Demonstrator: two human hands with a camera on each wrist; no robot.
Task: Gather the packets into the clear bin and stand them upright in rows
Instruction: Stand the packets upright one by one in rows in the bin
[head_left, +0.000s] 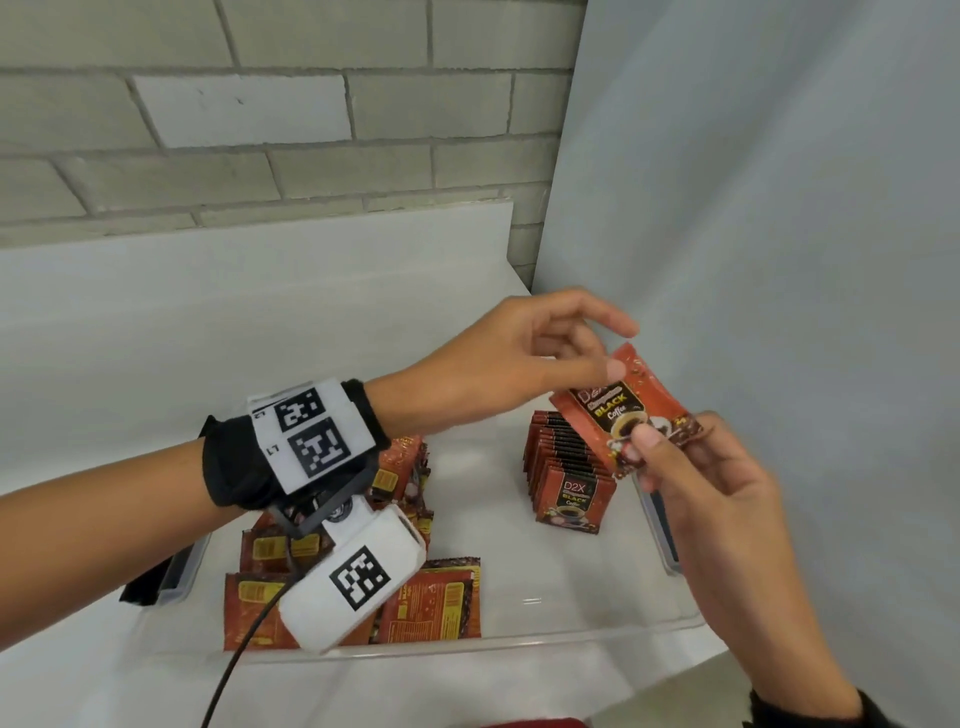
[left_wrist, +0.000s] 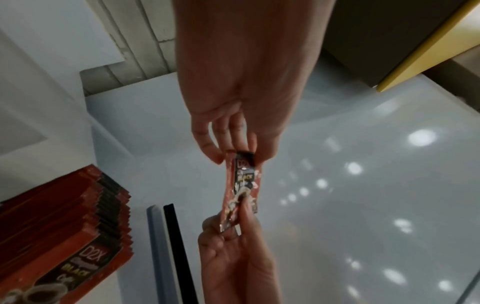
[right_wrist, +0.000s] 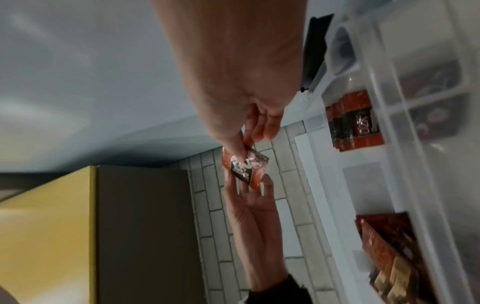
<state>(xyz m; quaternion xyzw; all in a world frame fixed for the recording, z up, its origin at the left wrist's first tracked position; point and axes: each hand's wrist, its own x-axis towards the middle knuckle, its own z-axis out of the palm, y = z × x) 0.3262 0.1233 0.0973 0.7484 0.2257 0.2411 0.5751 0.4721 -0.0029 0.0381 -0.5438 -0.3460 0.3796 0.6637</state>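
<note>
A red coffee packet (head_left: 623, 410) (left_wrist: 241, 181) (right_wrist: 249, 166) hangs above the right end of the clear bin (head_left: 467, 644). My right hand (head_left: 644, 447) (left_wrist: 233, 218) (right_wrist: 241, 148) pinches its lower end. My left hand (head_left: 618, 348) (left_wrist: 241, 152) (right_wrist: 252, 185) reaches across and takes its top end between thumb and fingers, index raised. A row of upright packets (head_left: 566, 467) (left_wrist: 64, 236) (right_wrist: 355, 127) stands in the bin just below and left of the held one. Several flat packets (head_left: 431, 597) (right_wrist: 384, 257) lie at the bin's left end, partly hidden by my left wrist.
The bin sits on a white counter (head_left: 156, 338) against a brick wall (head_left: 260, 130). A pale panel (head_left: 779, 208) rises close on the right. The bin's right rim carries a black latch (left_wrist: 176, 246). A bare stretch of bin floor (head_left: 519, 571) separates the flat packets from the row.
</note>
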